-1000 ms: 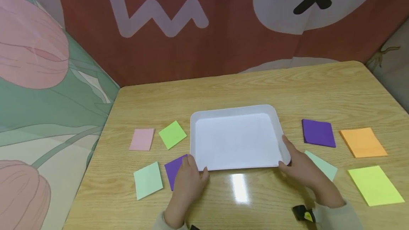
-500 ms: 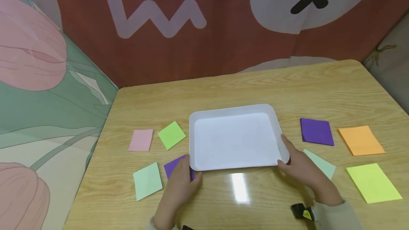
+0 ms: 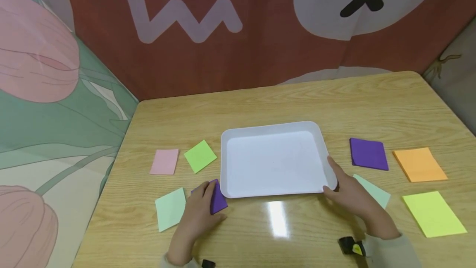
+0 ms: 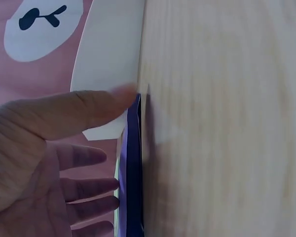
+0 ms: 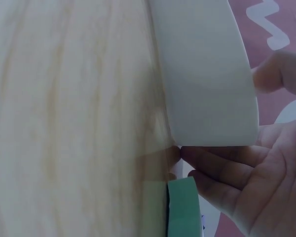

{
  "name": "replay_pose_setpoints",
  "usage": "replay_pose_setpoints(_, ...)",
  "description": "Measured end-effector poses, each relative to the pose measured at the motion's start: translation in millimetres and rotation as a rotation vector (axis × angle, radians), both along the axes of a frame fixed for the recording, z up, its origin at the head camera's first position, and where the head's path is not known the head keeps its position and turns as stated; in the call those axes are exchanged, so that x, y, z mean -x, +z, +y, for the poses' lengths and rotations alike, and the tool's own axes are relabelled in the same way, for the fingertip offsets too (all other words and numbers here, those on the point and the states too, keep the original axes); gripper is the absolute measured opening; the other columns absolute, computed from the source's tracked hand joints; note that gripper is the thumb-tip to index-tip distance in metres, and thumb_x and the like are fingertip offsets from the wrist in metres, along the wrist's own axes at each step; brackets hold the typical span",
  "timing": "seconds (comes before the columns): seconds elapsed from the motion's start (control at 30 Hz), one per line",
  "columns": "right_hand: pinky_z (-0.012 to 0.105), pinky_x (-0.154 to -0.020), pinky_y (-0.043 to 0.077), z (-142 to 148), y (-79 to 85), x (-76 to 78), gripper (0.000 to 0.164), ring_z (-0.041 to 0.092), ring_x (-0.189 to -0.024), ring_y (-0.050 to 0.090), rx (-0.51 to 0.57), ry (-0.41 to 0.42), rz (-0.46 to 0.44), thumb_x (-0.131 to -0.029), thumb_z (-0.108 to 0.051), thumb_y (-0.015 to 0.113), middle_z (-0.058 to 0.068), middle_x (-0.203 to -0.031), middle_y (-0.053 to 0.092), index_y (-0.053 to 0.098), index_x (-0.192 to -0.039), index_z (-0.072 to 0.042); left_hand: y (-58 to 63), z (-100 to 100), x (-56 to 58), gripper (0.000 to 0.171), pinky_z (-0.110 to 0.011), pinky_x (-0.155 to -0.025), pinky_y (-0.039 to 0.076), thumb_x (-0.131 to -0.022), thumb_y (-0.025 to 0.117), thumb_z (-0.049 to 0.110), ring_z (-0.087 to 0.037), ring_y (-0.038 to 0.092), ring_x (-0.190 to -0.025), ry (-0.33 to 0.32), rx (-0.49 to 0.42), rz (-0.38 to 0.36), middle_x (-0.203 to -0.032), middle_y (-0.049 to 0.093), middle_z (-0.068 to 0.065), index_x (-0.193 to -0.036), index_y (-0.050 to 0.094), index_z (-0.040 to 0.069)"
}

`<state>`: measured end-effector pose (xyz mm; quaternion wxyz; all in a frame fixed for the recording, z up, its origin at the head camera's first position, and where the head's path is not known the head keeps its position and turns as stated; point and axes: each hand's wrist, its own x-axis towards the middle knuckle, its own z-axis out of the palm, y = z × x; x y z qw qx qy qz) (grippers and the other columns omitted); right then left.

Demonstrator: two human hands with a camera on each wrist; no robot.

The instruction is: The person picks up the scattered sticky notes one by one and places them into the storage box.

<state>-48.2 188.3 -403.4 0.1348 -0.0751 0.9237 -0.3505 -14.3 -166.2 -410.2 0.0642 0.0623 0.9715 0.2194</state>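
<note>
In the head view a shallow white tray (image 3: 275,162) lies mid-table. My right hand (image 3: 349,193) holds its near right corner, thumb at the rim and fingers by the outer side wall. The right wrist view shows that tray wall (image 5: 207,79) and a green pad edge (image 5: 184,207) below the fingers. My left hand (image 3: 198,208) lies over a purple sticky-note pad (image 3: 218,199), left of the tray, partly covering it. Its fingers are extended. In the left wrist view the thumb tip is right at the purple pad's edge (image 4: 133,173).
Left of the tray lie pink (image 3: 165,161), lime green (image 3: 200,156) and mint (image 3: 170,210) sticky notes. On the right are purple (image 3: 369,154), orange (image 3: 420,164), yellow (image 3: 434,214) and mint (image 3: 373,190) pads. A printed cloth (image 3: 223,65) stands behind the table.
My left hand has moved off the tray's near left corner, leftward onto the purple sticky-note pad. The right hand and the tray have stayed in place.
</note>
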Motion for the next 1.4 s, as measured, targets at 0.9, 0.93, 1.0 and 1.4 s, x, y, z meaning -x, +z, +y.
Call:
replay_pose_setpoints(0.9,0.054,-0.087,0.03,2.3,-1.9,0.0,0.081,0.048,-0.111,0.03,0.027,0.004,0.03,-0.079,-0.018,0.057,0.034,-0.13,0.022,0.004,-0.136,0.005,-0.4,-12.8,13.8,0.079,-0.052,-0.077,0.03,-0.056,0.076,0.036,-0.035,0.04,-0.101,-0.062,0.112,0.045,-0.109,0.045,-0.014,-0.123,0.046,0.006)
replay_pose_setpoints(0.93,0.054,-0.087,0.03,2.3,-2.1,0.0,0.081,0.048,-0.111,0.03,0.027,0.004,0.029,-0.079,-0.018,0.057,0.034,-0.13,0.022,0.004,-0.136,0.005,-0.2,-12.7,13.7,0.079,-0.051,-0.075,0.031,-0.057,0.076,0.036,-0.034,0.04,-0.1,-0.054,0.108,0.042,-0.109,0.045,-0.013,-0.123,0.047,0.007)
replay_pose_setpoints(1.0,0.054,-0.087,0.03,2.5,-2.4,0.0,0.081,0.048,-0.111,0.03,0.026,0.004,0.029,-0.079,-0.018,0.057,0.034,-0.13,0.022,0.004,-0.136,0.005,0.8,-12.7,13.7,0.079,-0.048,-0.073,0.034,-0.057,0.075,0.037,-0.032,0.041,-0.096,-0.033,0.1,0.033,-0.107,0.046,-0.013,-0.124,0.046,0.006)
replay_pose_setpoints(1.4,0.054,-0.088,0.028,2.3,-1.9,0.5,0.081,0.048,-0.113,0.028,0.022,0.001,0.021,-0.079,-0.019,0.057,0.033,-0.131,0.021,0.004,-0.136,0.004,6.1,-16.2,14.4,0.08,-0.039,-0.062,0.041,-0.058,0.074,0.041,-0.028,0.045,-0.087,0.024,0.064,0.022,-0.108,0.046,-0.016,-0.124,0.046,0.005)
